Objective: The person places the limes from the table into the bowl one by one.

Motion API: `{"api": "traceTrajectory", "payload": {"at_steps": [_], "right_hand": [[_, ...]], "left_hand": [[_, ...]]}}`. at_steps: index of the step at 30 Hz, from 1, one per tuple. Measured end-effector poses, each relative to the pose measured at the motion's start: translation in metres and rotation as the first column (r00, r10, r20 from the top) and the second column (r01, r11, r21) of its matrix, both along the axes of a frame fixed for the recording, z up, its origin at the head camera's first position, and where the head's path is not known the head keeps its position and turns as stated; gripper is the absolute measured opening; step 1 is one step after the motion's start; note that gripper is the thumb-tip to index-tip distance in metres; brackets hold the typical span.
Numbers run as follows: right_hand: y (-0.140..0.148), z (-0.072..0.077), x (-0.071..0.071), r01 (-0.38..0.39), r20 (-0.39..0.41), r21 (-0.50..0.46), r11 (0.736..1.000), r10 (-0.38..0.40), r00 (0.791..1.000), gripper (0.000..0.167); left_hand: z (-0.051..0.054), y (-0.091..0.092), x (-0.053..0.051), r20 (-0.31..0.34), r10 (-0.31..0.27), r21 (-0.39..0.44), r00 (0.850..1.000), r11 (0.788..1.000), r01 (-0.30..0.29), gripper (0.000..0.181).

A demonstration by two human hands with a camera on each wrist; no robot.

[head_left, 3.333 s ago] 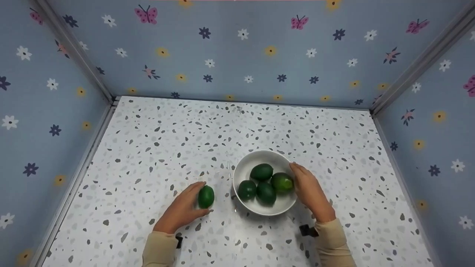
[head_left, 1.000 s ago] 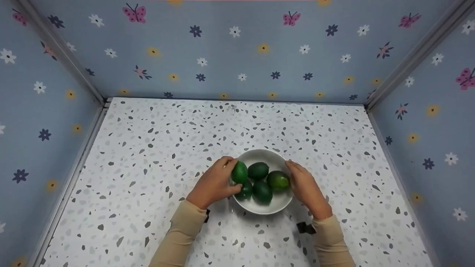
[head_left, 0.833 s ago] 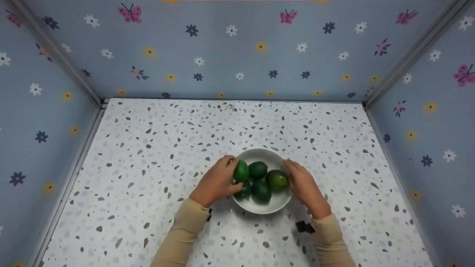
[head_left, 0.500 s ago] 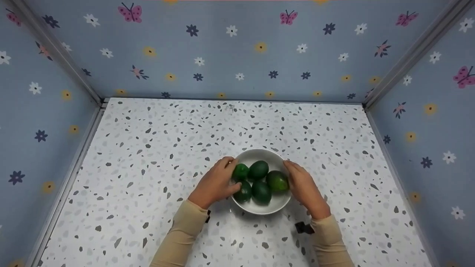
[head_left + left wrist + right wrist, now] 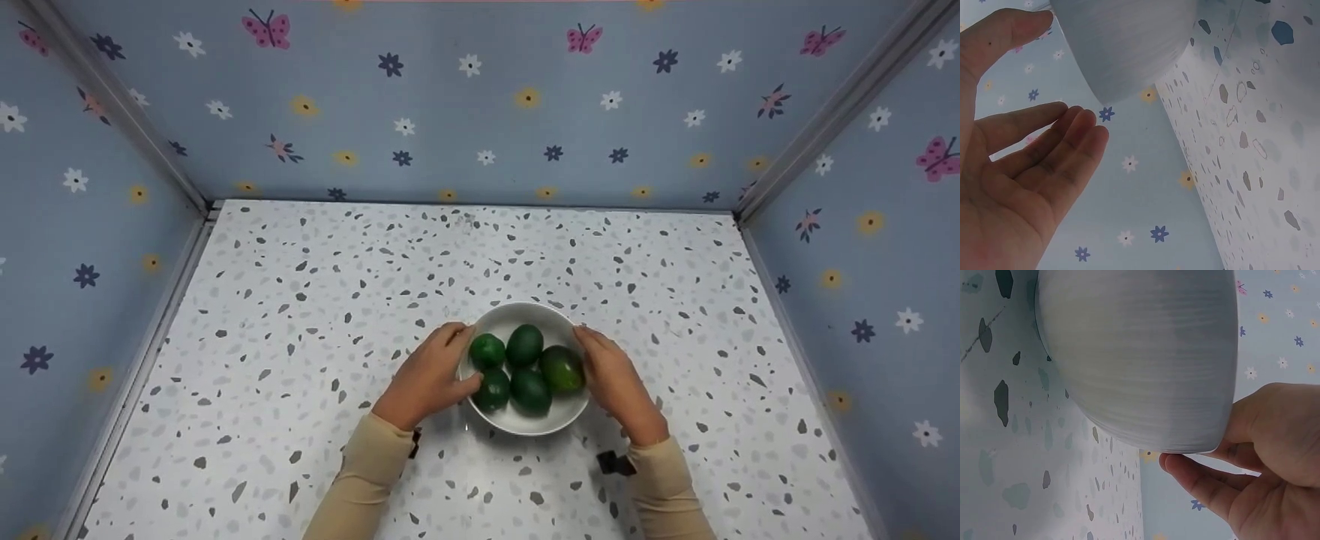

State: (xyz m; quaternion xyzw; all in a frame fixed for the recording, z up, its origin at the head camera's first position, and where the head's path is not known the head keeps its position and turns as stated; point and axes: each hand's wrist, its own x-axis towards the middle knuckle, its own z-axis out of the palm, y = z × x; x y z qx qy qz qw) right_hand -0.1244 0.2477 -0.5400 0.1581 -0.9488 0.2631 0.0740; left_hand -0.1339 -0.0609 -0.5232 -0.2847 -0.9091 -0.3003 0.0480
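Note:
A white bowl [image 5: 525,424] stands on the speckled tabletop, holding several green oval fruits [image 5: 531,392], some darker than others. At its left rim a smaller bright green fruit [image 5: 487,351] lies in the bowl beside the others. My left hand [image 5: 429,376] is at that rim, fingers and thumb spread around it; in the left wrist view the bowl's outer side [image 5: 1129,45] is near the relaxed fingers, which hold nothing. My right hand [image 5: 619,379] grips the bowl's right rim, and in the right wrist view its fingers [image 5: 1196,484] touch the bowl's edge.
Blue panels [image 5: 480,97] printed with flowers and butterflies enclose the table [image 5: 337,255] at the back and both sides. Grey frame strips [image 5: 832,112] run along the corners. A small black piece [image 5: 616,463] is by the right sleeve.
My left hand took the bright green fruit from the table, carried it right to the bowl and let it go inside. Neighbouring fruits shifted slightly. My right hand stayed on the rim.

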Motion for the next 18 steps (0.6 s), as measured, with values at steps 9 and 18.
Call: {"api": "traceTrajectory", "payload": {"at_steps": [9, 18], "right_hand": [[0.001, 0.005, 0.001, -0.004, 0.054, 0.032, 0.999, 0.002, 0.999, 0.043], [-0.002, 0.018, 0.001, -0.020, -0.065, 0.042, 0.999, 0.023, 0.998, 0.058]], "left_hand": [[0.002, -0.001, 0.004, -0.094, 0.029, -0.001, 0.995, 1.000, -0.029, 0.068], [0.009, 0.004, 0.009, -0.204, 0.048, -0.056, 0.978, 0.997, -0.061, 0.076]]}}
